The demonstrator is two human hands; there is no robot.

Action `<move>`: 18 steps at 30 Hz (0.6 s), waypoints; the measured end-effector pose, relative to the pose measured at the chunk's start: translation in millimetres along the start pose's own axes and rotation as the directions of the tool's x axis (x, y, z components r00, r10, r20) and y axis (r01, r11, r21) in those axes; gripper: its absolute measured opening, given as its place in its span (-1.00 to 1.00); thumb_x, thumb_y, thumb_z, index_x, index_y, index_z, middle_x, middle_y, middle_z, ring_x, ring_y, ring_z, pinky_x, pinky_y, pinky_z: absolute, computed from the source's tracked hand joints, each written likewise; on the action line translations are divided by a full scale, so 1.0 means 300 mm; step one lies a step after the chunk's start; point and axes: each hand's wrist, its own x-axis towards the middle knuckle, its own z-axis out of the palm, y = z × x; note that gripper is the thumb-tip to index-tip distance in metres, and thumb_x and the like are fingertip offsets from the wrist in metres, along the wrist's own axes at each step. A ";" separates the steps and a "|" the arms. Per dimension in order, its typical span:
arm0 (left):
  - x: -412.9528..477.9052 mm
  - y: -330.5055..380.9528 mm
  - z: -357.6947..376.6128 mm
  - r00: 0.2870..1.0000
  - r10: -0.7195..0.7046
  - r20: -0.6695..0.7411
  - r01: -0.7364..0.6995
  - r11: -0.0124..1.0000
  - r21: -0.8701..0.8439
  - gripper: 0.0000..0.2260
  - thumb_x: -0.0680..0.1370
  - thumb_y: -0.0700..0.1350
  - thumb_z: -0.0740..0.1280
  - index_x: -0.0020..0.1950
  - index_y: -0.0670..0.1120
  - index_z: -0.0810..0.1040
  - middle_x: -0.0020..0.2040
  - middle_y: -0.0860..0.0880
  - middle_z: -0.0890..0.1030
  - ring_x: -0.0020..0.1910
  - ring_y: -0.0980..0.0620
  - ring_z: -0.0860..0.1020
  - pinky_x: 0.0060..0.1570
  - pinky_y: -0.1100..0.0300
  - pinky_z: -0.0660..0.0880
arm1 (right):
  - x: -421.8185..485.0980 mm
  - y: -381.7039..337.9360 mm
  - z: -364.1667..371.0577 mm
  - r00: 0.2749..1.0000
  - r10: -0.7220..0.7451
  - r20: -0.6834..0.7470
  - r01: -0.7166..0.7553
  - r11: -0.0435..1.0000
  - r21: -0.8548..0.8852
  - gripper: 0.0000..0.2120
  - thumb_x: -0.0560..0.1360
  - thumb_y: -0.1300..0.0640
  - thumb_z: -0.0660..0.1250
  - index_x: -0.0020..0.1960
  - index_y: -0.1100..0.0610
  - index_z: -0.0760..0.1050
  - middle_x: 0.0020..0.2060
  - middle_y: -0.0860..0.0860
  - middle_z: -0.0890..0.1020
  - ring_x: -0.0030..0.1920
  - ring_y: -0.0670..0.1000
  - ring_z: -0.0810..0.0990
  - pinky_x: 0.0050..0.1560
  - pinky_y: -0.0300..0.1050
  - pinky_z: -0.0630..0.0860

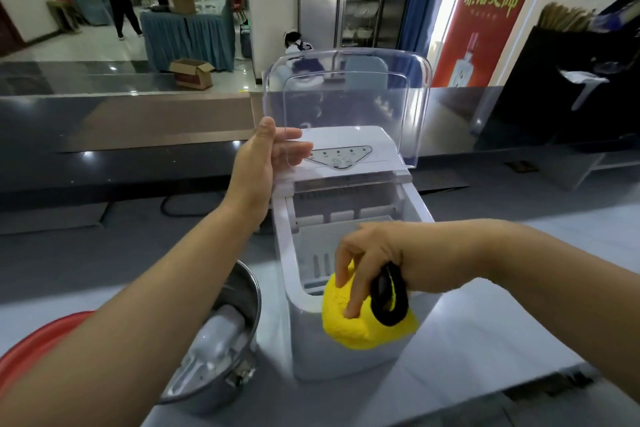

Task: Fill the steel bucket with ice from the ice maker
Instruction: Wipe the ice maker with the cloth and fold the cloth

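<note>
Grey table (pixel 485 340): steel bucket (pixel 242 291) at eight o'clock of white ice maker (pixel 346 357); left hand (pixel 266 156) pinches its clear lid (pixel 346 97), right hand (pixel 374 253) grips yellow spongy pad (pixel 349 326).

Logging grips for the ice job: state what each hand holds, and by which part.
Left hand pinches the clear plastic lid at its left edge. Right hand grips the yellow rough-textured object by its black loop.
</note>
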 end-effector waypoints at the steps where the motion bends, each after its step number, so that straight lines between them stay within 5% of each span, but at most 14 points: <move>1: -0.001 0.001 0.008 1.000 -0.004 -0.027 0.004 1.000 0.001 -0.50 0.65 0.10 -0.04 0.07 -0.21 0.57 -0.07 -0.14 0.68 -0.07 -0.04 0.66 0.01 0.13 0.54 | -0.019 0.015 0.008 1.000 -0.016 -0.022 0.015 0.998 -0.063 -0.39 0.39 0.41 0.39 0.10 -0.29 0.54 0.10 -0.30 0.40 0.08 -0.23 0.38 0.06 -0.25 0.48; 3: -0.005 -0.002 0.017 0.998 -0.003 -0.063 0.002 1.000 -0.007 -0.50 0.66 0.09 -0.04 0.03 -0.21 0.58 -0.10 -0.13 0.69 -0.12 -0.03 0.67 -0.03 0.16 0.56 | -0.068 0.028 0.010 0.998 0.015 -0.055 -0.023 0.988 -0.152 -0.42 0.43 0.31 0.39 0.14 -0.36 0.47 0.11 -0.32 0.40 0.06 -0.21 0.36 0.04 -0.15 0.47; 8: -0.009 -0.013 0.023 0.995 0.019 -0.102 -0.023 0.999 -0.043 -0.51 0.65 0.10 -0.01 -0.06 -0.18 0.59 -0.15 -0.13 0.68 -0.16 -0.05 0.66 -0.08 0.16 0.56 | -0.194 0.012 -0.011 0.986 0.162 -0.035 -0.166 0.954 -0.251 -0.56 0.49 0.30 0.34 0.04 -0.27 0.61 0.16 -0.33 0.41 0.12 -0.18 0.30 0.11 -0.32 0.25; 12: -0.011 -0.012 0.029 0.992 0.028 -0.121 -0.031 0.999 -0.024 -0.52 0.65 0.11 -0.01 -0.09 -0.14 0.59 -0.16 -0.11 0.69 -0.15 -0.07 0.67 -0.06 0.12 0.55 | -0.265 0.036 -0.018 0.961 0.272 -0.057 -0.276 0.910 -0.310 -0.55 0.48 0.32 0.31 0.02 -0.26 0.62 0.14 -0.36 0.41 0.15 -0.19 0.31 0.13 -0.33 0.25; 15: -0.004 -0.011 0.029 0.991 0.017 -0.134 -0.021 0.999 -0.029 -0.52 0.65 0.12 0.00 -0.10 -0.13 0.60 -0.20 -0.08 0.70 -0.16 -0.07 0.67 -0.04 0.08 0.54 | -0.339 0.078 -0.040 0.908 0.395 -0.139 -0.419 0.872 -0.254 -0.48 0.46 0.39 0.29 -0.03 -0.28 0.62 0.03 -0.43 0.41 0.10 -0.23 0.33 0.08 -0.31 0.35; 18: 0.002 -0.017 0.031 0.990 0.014 -0.139 -0.020 0.999 -0.041 -0.51 0.65 0.12 0.00 -0.11 -0.13 0.61 -0.22 -0.06 0.71 -0.16 -0.07 0.67 -0.05 0.09 0.54 | -0.385 0.126 -0.053 0.831 0.413 -0.374 -0.463 0.885 -0.053 -0.39 0.41 0.46 0.32 -0.05 -0.32 0.61 0.00 -0.38 0.47 0.08 -0.26 0.35 0.00 -0.44 0.34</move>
